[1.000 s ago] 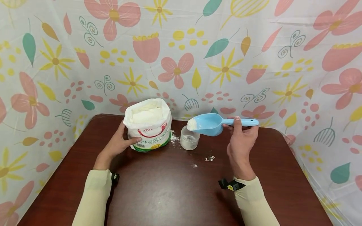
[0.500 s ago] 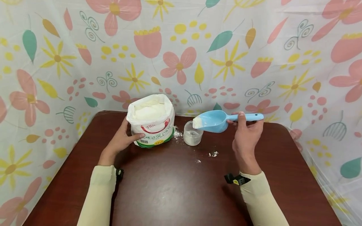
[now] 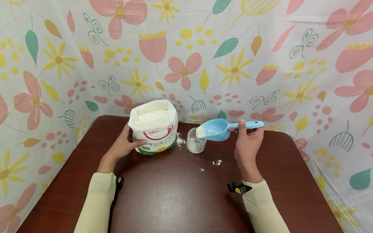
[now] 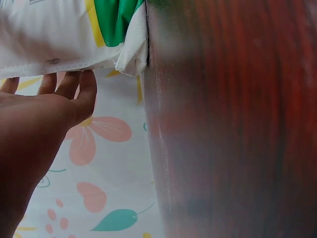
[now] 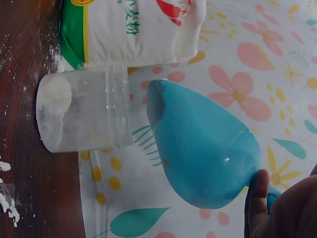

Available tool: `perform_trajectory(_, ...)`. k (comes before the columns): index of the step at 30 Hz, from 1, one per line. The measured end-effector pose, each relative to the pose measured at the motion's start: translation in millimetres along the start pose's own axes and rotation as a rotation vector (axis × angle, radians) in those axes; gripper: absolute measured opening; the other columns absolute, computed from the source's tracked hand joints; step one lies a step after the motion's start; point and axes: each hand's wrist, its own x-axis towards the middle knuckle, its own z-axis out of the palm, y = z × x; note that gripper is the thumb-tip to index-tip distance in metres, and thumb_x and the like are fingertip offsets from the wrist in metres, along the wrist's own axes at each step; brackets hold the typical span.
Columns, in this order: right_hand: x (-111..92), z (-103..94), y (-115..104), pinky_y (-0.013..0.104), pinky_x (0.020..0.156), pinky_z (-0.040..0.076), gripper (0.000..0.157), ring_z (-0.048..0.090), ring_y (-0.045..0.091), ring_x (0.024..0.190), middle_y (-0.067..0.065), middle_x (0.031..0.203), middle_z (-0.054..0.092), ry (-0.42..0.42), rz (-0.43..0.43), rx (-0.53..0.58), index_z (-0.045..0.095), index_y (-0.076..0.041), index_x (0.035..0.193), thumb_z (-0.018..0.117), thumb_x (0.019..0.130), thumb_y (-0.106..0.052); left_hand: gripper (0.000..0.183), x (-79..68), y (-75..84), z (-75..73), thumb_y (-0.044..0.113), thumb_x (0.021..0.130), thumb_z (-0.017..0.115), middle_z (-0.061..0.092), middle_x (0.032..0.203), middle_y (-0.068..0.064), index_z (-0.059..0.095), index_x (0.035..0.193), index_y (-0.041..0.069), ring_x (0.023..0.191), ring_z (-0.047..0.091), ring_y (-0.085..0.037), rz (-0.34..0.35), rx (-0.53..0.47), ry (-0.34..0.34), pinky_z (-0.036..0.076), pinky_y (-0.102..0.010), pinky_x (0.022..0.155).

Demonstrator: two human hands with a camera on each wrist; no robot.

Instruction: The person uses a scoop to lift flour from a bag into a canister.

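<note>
In the head view, my left hand [image 3: 120, 147] grips the side of an upright, opened white flour bag [image 3: 158, 137], thumb across its front and fingers round its left side. Pale flour fills the bag close to its rim. My right hand [image 3: 249, 145] holds a light blue scoop [image 3: 217, 129] by its handle. A small heap of flour [image 3: 200, 131] lies at the scoop's tip, which overlaps the mouth of a clear plastic jar [image 3: 196, 146]. From the right wrist view, the scoop's underside hangs above the jar's rim, and some flour [image 5: 54, 94] sits at the jar's bottom.
Spilled flour [image 3: 181, 142] dusts the brown table [image 3: 163, 200] between bag and jar. Small clumps [image 3: 217, 162] lie in front of the jar. A flower-patterned curtain [image 3: 186, 42] hangs right behind the table's back edge and along the sides.
The head view shifts slightly. The scoop comes a little lower and further over the jar, with flour still at its tip. My left hand stays on the bag.
</note>
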Motion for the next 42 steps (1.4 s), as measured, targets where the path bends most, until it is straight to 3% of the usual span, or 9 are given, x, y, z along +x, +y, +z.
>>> perform_trajectory(4, 4, -0.2, 0, 0.034, 0.077, 0.063, 0.028, 0.073, 0.026, 0.073, 0.032, 0.102, 0.066, -0.010, -0.014, 0.007, 0.048, 0.003, 0.124, 0.066, 0.104, -0.003, 0.113, 2.6, 0.1, 1.8, 0.007, 0.090, 0.085, 0.037, 0.162, 0.000, 0.013, 0.168, 0.045, 0.145, 0.038, -0.025, 0.012, -0.001, -0.006, 0.030, -0.064, 0.118)
perform_trajectory(9, 6, -0.2, 0, 0.034, 0.078, 0.063, 0.028, 0.073, 0.025, 0.072, 0.033, 0.104, 0.065, -0.030, -0.017, -0.003, 0.049, 0.001, 0.125, 0.066, 0.104, -0.005, 0.113, 5.6, 0.6, 2.4, 0.004, 0.090, 0.085, 0.035, 0.163, 0.005, 0.014, 0.168, 0.046, 0.145, 0.037, -0.022, 0.025, -0.020, -0.003, 0.029, -0.063, 0.119)
perform_trajectory(27, -3, 5.4, 2, 0.033, 0.078, 0.062, 0.032, 0.074, 0.024, 0.079, 0.034, 0.109, 0.062, -0.067, 0.000, -0.033, 0.051, 0.000, 0.128, 0.069, 0.103, -0.008, 0.114, 1.6, -0.3, 1.7, 0.004, 0.090, 0.085, 0.037, 0.162, 0.000, 0.013, 0.169, 0.044, 0.143, 0.040, -0.023, 0.035, -0.004, -0.011, 0.029, -0.063, 0.118)
perform_trajectory(32, -3, 8.0, 4, 0.033, 0.077, 0.063, 0.029, 0.075, 0.027, 0.085, 0.026, 0.107, 0.065, -0.068, -0.004, -0.027, 0.051, -0.002, 0.125, 0.069, 0.103, -0.007, 0.114, 1.4, 0.5, 1.0, 0.003, 0.089, 0.085, 0.035, 0.163, -0.001, 0.013, 0.169, 0.043, 0.146, 0.036, -0.025, 0.027, -0.013, -0.007, 0.025, -0.065, 0.120)
perform_trajectory(37, -5, 10.8, 5, 0.033, 0.077, 0.063, 0.027, 0.074, 0.025, 0.081, 0.033, 0.107, 0.063, -0.094, -0.029, -0.034, 0.052, -0.001, 0.123, 0.069, 0.103, -0.005, 0.114, 0.1, 1.1, 0.3, 0.011, 0.089, 0.087, 0.032, 0.167, -0.002, 0.012, 0.169, 0.045, 0.151, 0.029, -0.027, -0.011, 0.032, 0.017, 0.018, -0.066, 0.122)
perform_trajectory(42, -9, 13.2, 5, 0.032, 0.078, 0.062, 0.025, 0.073, 0.025, 0.082, 0.032, 0.107, 0.064, -0.133, -0.050, -0.046, 0.053, -0.001, 0.124, 0.068, 0.103, -0.004, 0.114, -1.0, 1.0, -0.5, 0.011, 0.089, 0.087, 0.032, 0.167, -0.002, 0.012, 0.169, 0.045, 0.150, 0.030, -0.028, -0.014, 0.037, 0.013, 0.021, -0.066, 0.122)
